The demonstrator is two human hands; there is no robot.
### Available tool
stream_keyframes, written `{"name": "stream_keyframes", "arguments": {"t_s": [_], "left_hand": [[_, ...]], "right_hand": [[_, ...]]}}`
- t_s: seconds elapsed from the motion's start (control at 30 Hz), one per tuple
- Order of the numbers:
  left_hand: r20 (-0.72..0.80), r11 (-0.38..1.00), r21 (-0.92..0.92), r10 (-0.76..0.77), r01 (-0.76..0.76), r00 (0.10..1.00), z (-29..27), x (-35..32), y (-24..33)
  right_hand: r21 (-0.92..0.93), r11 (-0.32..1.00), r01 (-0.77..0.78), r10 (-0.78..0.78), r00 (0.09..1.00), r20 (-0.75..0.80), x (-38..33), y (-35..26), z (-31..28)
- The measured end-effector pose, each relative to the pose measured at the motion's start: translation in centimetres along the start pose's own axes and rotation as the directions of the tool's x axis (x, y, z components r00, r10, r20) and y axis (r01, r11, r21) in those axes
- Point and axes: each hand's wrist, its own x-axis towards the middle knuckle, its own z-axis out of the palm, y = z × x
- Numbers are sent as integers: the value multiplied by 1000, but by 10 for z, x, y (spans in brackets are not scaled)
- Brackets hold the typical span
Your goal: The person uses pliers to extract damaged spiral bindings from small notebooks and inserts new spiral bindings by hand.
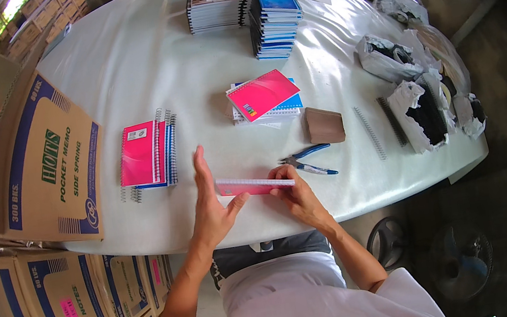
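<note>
A thin pink-covered notepad block (252, 185) stands on edge on the white table (141, 64) in front of me. My left hand (210, 198) is flat and upright against its left end, thumb under it. My right hand (294, 188) pinches its right end. Blue-handled pliers (308, 162) lie just behind my right hand. A short stack of pink and blue spiral notebooks (147, 155) lies to the left. Another stack with a pink notebook on top (262, 95) lies farther back.
A brown card stack (324, 125) and loose spiral wires (370, 133) lie to the right, beside plastic bags of dark coils (423, 110). Tall stacks of notebooks (275, 20) stand at the far side. Cardboard boxes (45, 170) crowd the left edge and the floor below.
</note>
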Motion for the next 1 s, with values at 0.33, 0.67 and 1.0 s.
{"name": "stream_keyframes", "arguments": {"t_s": [0.33, 0.67, 1.0], "left_hand": [[456, 799, 494, 98, -343, 885, 29, 25, 30], [475, 824, 501, -4, -267, 880, 31, 39, 29], [486, 778, 545, 12, -314, 874, 32, 41, 28]], "right_hand": [[-478, 878, 11, -209, 908, -363, 23, -4, -141], [-590, 807, 33, -283, 898, -336, 16, -29, -134], [-332, 932, 145, -198, 971, -133, 2, -47, -65]]}}
